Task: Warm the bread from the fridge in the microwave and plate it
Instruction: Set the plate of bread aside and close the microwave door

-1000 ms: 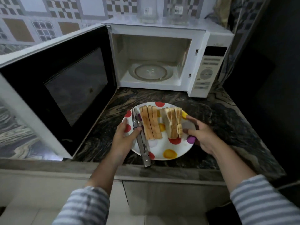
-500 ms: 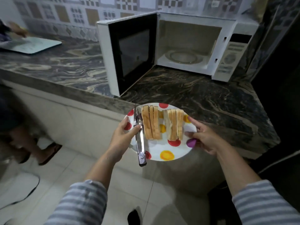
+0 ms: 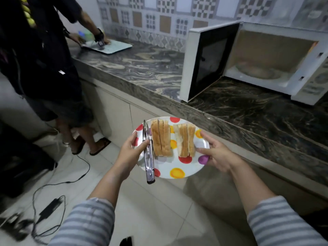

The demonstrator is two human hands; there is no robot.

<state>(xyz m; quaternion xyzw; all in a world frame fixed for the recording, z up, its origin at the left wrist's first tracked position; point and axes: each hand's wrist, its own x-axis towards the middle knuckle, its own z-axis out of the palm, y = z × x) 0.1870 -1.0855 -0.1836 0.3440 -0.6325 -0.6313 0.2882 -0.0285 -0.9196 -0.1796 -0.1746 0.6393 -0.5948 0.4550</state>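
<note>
Across the upper half of the frame: dark marbled stone counter [image 3: 142, 68], running from upper left to right edge. White microwave [image 3: 276, 63] sits on it at upper right, door [image 3: 209, 61] swung fully open to the left, glass turntable visible inside, nothing on it. Second person in dark clothes [image 3: 44, 50] stands at upper left, both of their hands on a pale flat board [image 3: 113, 47] lying on the counter. Pale tiled floor [image 3: 156, 210] fills the lower half; black cable and power adapter [image 3: 49, 208] lie on it at lower left.

Centre frame: white round plate with red, yellow and purple dots [image 3: 177, 167], held in the air over the floor, just in front of the counter edge, clear of the microwave. Two stacks of sliced bread on it, slices standing on edge: left stack [image 3: 161, 139], right stack [image 3: 186, 141], small gap between them. Metal tongs [image 3: 148, 153] lie along the plate's left side, handle end overhanging the near rim.

Left hands-side: left hand [image 3: 131, 153] grips the plate's left rim, thumb pressing the tongs down against the plate. Right hand [image 3: 218, 155] holds the right rim, thumb on top near the right stack, fingers underneath. Striped grey sleeves on both arms, bottom of frame.
</note>
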